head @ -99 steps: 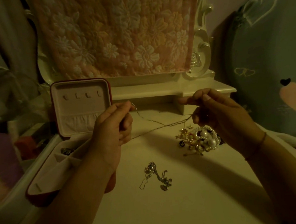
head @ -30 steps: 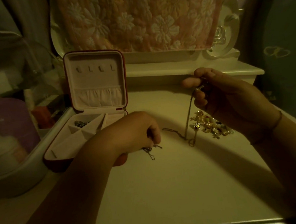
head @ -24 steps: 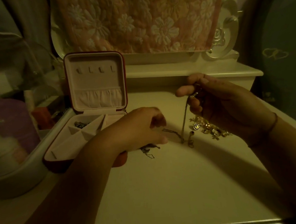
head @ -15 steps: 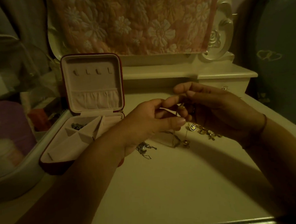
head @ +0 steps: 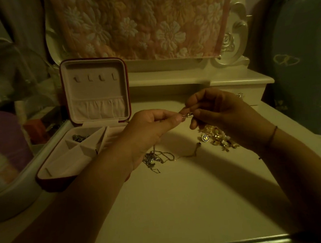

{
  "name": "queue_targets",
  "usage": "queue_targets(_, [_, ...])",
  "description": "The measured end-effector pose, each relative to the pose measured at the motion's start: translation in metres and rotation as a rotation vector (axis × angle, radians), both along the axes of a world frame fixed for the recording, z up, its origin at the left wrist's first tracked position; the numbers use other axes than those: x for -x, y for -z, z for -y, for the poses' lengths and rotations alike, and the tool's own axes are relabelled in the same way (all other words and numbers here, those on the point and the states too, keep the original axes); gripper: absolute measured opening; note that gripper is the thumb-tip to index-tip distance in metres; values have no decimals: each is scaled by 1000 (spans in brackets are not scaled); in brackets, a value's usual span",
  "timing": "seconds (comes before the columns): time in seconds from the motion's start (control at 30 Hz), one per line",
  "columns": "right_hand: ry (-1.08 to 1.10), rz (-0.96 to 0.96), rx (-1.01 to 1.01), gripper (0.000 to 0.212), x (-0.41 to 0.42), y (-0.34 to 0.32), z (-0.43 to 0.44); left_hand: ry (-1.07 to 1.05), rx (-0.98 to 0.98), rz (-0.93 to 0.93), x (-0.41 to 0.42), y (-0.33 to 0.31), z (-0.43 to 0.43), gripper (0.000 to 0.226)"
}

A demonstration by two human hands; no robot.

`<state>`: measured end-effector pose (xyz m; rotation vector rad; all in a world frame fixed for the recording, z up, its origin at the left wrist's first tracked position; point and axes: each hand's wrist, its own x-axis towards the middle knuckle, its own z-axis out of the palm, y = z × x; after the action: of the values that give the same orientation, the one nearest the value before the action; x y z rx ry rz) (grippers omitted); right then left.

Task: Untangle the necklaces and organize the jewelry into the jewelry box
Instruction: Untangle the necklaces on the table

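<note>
My left hand (head: 149,129) and my right hand (head: 223,113) meet above the tabletop, both pinching the clasp end of a thin gold necklace (head: 186,115). Its chain trails down onto the table (head: 184,155). A tangled silver chain (head: 151,159) lies just below my left wrist. A heap of gold jewelry (head: 219,138) with a round pendant sits under my right hand, partly hidden. The red jewelry box (head: 52,184) stands open at the left, its lid upright, with a dark piece (head: 79,138) in one back compartment.
A white dressing table (head: 179,204) carries everything; its front edge runs along the bottom. A small drawer unit (head: 248,89) stands behind my right hand. A floral cloth (head: 140,23) covers the mirror frame. A white tub (head: 10,196) and purple container (head: 4,138) crowd the left.
My left hand left the silver chain on the table and rose to meet my right hand. Both now pinch the gold necklace's end, which hung from my right hand alone a second ago.
</note>
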<state>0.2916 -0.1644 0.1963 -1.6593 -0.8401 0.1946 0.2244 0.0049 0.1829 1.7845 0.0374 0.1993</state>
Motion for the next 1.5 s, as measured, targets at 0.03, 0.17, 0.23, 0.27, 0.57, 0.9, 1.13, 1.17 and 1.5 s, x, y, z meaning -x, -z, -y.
queue_targets(0.03, [18, 17, 24, 17, 0, 1, 0, -8, -9, 4, 0, -1, 0, 19])
queue_targets(0.17, [101, 138, 89, 16, 3, 2, -3, -24, -16, 20, 2, -2, 2, 18])
queue_targets(0.23, [154, 243, 134, 15, 4, 0, -3, -30, -14, 43, 2, -2, 1, 19])
queue_targets(0.27, [172, 266, 130, 14, 5, -1, -3, -31, -10, 57, 2, -1, 1, 18])
queue_targets(0.57, [105, 100, -127, 17, -1, -1, 1, 38, 78, 61, -1, 2, 2, 10])
queue_targets(0.9, [-49, -93, -278, 25, 3, -7, 3, 138, 104, 65, 0, 1, 1, 14])
queue_targets(1.13, [-108, -153, -299, 25, 5, -6, 2, 166, 87, 56, 1, 1, 5, 22])
queue_targets(1.17, [-113, -163, -303, 26, 5, -6, 2, 171, 74, 59, 1, 2, 6, 21])
queue_targets(1.5, [-103, -164, -277, 34, 2, -4, 2, 166, 93, 105, 1, 1, 7, 26])
